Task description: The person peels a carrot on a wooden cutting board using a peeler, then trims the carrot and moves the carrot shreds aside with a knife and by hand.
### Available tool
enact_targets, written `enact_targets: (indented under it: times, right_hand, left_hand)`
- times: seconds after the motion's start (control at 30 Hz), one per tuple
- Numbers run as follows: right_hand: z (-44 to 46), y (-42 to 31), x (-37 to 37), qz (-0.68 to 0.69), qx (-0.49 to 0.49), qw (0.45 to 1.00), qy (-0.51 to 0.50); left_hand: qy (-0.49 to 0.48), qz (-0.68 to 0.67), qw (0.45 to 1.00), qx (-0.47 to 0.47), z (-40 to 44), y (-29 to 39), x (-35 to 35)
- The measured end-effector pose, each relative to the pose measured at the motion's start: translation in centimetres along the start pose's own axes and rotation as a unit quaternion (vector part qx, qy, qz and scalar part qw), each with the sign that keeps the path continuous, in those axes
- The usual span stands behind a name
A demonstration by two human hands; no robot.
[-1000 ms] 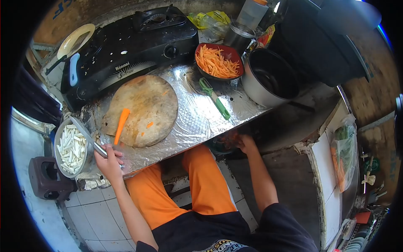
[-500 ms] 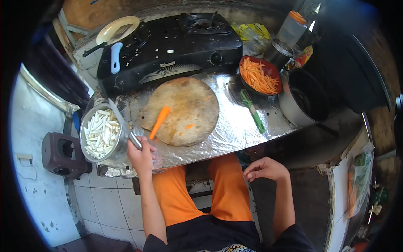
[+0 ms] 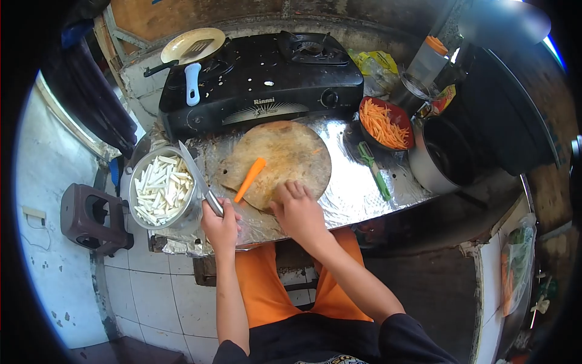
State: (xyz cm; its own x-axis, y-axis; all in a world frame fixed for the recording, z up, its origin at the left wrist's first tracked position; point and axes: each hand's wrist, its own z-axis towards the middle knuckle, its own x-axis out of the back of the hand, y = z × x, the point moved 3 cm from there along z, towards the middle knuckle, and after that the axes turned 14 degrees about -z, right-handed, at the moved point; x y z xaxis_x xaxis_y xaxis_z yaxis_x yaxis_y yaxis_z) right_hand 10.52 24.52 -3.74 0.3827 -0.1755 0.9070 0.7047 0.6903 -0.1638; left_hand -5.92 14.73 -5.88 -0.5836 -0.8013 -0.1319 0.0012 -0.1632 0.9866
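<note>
My left hand point(image 3: 220, 225) is closed round the handle of a knife point(image 3: 197, 173), whose blade points up and away beside a bowl of white strips point(image 3: 162, 190). A peeled carrot piece point(image 3: 250, 179) lies on the left part of the round wooden board point(image 3: 285, 145). My right hand point(image 3: 297, 209) rests on the board's near edge with its fingers bent; what is under the fingertips is hidden. To the right, a green peeler point(image 3: 374, 171) lies on the foil-covered counter point(image 3: 345, 203), near a red bowl of carrot strips point(image 3: 385, 125).
A black gas stove point(image 3: 260, 85) stands behind the board, with a plate point(image 3: 194, 45) and spatula at its left. A pot point(image 3: 433, 158) and a large dark tub point(image 3: 503, 109) stand at right. A brown stool point(image 3: 97, 218) is on the floor at left.
My right hand has come up from below the counter's front edge onto the board. My left hand still holds the knife. The camera view has shifted, so the counter appears farther right.
</note>
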Motion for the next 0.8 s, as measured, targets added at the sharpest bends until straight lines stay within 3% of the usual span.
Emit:
enact_targets:
  times: [0.07, 0.23, 0.43, 0.8]
  right_hand:
    - [-0.1, -0.4, 0.3, -0.013, 0.014, 0.998, 0.052]
    - [0.6, 0.3, 0.5, 0.063, -0.029, 0.995, -0.065]
    - [0.5, -1.4, 1.3, -0.006, 0.022, 0.999, -0.034]
    - [1.9, 1.3, 0.4, -0.003, 0.042, 0.997, -0.061]
  left_hand:
    - [-0.005, 0.0, 1.0, -0.009, 0.0, 0.0, -0.1]
    - [-0.001, -0.003, 1.0, 0.007, 0.0, 0.3, 0.0]
    - [0.008, -0.024, 1.0, -0.014, 0.0, 0.0, -0.1]
    - [0.006, -0.019, 1.0, -0.005, 0.0, -0.1, -0.1]
